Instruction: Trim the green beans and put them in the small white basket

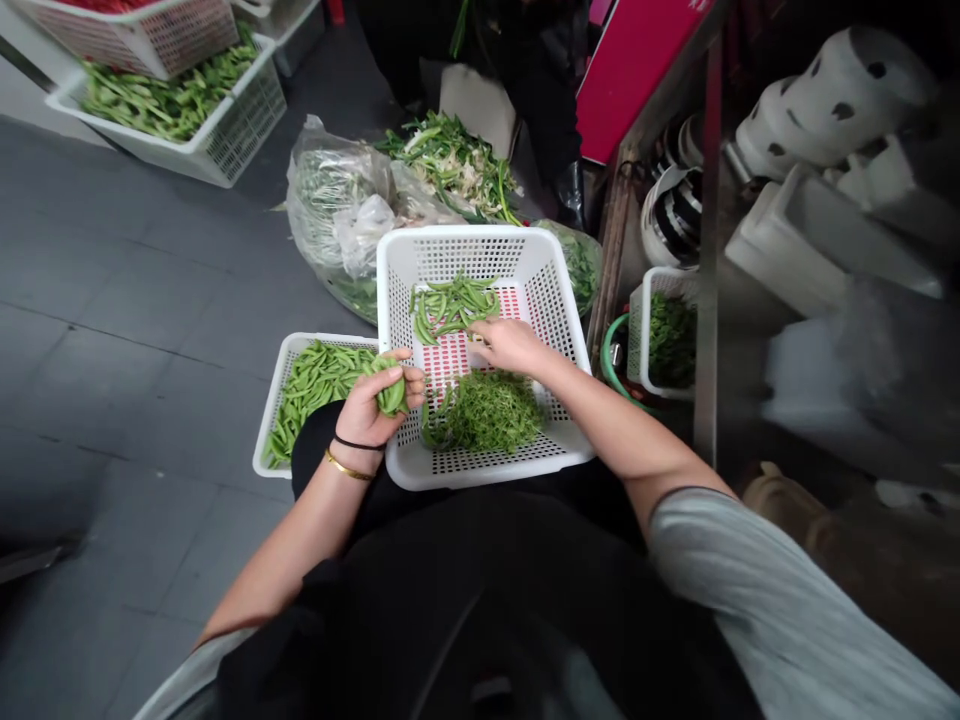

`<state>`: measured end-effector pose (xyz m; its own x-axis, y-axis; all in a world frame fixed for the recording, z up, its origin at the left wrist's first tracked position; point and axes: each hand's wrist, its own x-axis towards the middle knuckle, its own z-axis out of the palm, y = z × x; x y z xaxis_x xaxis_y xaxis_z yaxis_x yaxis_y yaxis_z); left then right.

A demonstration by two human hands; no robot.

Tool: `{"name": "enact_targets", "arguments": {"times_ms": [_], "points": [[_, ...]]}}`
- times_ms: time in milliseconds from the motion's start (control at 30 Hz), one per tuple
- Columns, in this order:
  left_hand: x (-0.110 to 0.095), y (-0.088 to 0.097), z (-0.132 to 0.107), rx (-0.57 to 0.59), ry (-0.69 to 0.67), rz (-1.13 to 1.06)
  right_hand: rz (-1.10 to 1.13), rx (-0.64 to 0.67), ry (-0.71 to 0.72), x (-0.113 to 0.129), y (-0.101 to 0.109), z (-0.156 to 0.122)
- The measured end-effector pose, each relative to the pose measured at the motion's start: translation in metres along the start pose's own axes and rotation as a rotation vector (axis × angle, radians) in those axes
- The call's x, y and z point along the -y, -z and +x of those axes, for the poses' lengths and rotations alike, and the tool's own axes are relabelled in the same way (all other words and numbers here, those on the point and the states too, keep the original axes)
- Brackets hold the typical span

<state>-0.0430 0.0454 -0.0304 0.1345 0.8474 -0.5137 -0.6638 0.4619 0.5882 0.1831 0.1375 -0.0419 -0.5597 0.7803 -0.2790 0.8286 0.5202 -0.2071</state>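
Observation:
A white perforated basket (pixel 556 290) rests on my lap. It holds a pile of green pea pods (pixel 448 305) at the back and a heap of thin green strings (pixel 487 410) at the front. My left hand (pixel 375 405) is closed round a bunch of pea pods (pixel 391 392) at the basket's left edge. My right hand (pixel 510 345) reaches into the basket, fingers touching the pile of pods; whether it grips one is unclear. A second white basket (pixel 274 420) to the left holds several green pods (pixel 311 385).
Plastic bags of greens (pixel 337 215) and loose leafy trimmings (pixel 457 160) lie on the grey floor ahead. Baskets of green pods (pixel 172 100) stand at the far left. A small basket of greens (pixel 667 340) and a metal shelf (pixel 709 250) stand at right.

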Motion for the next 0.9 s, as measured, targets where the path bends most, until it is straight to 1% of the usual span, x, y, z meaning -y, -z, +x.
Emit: {"name": "enact_targets", "arguments": {"times_ms": [33,100,133,167,233,300,333,367,400,467,500,533,567,600,633,700,733,767,800,833,900], "points": [[0.001,-0.001,-0.002,0.047,0.012,0.015,-0.048,-0.034,-0.058,0.005,-0.007,0.02],[0.004,-0.002,-0.005,0.124,0.019,0.038,-0.083,-0.002,-0.116,0.014,-0.02,0.052],[0.005,-0.002,-0.006,0.151,0.017,0.048,-0.085,0.018,-0.129,0.017,-0.024,0.063],[0.006,-0.002,-0.008,0.169,0.011,0.066,-0.087,0.029,-0.138,0.018,-0.026,0.068],[0.009,-0.003,-0.009,0.166,-0.016,0.143,-0.06,-0.014,-0.153,0.017,-0.024,0.065],[0.014,-0.004,-0.008,0.095,-0.091,0.257,0.077,-0.086,-0.127,0.016,-0.017,0.045],[0.017,-0.006,-0.008,0.049,-0.134,0.312,0.206,-0.099,-0.087,0.018,-0.012,0.032],[0.022,-0.008,-0.008,0.01,-0.17,0.356,0.365,-0.082,-0.031,0.021,-0.009,0.017],[0.026,-0.011,-0.008,-0.006,-0.194,0.39,0.536,-0.033,0.03,0.025,-0.006,0.002],[0.035,-0.017,-0.011,0.027,-0.206,0.438,0.82,0.1,0.114,0.037,-0.005,-0.028],[0.038,-0.02,-0.013,0.054,-0.205,0.446,0.916,0.14,0.122,0.043,-0.006,-0.041],[0.041,-0.023,-0.017,0.072,-0.205,0.442,0.972,0.142,0.115,0.049,-0.007,-0.053],[0.042,-0.025,-0.02,0.078,-0.203,0.428,0.986,0.099,0.106,0.053,-0.009,-0.064],[0.043,-0.027,-0.024,0.075,-0.196,0.406,0.958,0.021,0.111,0.057,-0.01,-0.074],[0.042,-0.029,-0.028,0.071,-0.182,0.38,0.896,-0.083,0.136,0.06,-0.011,-0.083],[0.041,-0.032,-0.036,0.071,-0.156,0.346,0.702,-0.288,0.226,0.066,-0.011,-0.099],[0.04,-0.033,-0.039,0.072,-0.15,0.341,0.602,-0.356,0.278,0.069,-0.01,-0.105],[0.04,-0.034,-0.043,0.078,-0.147,0.345,0.522,-0.389,0.331,0.072,-0.009,-0.11],[0.04,-0.035,-0.046,0.092,-0.142,0.356,0.474,-0.389,0.388,0.075,-0.006,-0.115],[0.041,-0.035,-0.049,0.12,-0.126,0.373,0.461,-0.36,0.453,0.078,-0.004,-0.12],[0.043,-0.035,-0.054,0.221,-0.055,0.418,0.522,-0.252,0.606,0.082,0.002,-0.127]]}}
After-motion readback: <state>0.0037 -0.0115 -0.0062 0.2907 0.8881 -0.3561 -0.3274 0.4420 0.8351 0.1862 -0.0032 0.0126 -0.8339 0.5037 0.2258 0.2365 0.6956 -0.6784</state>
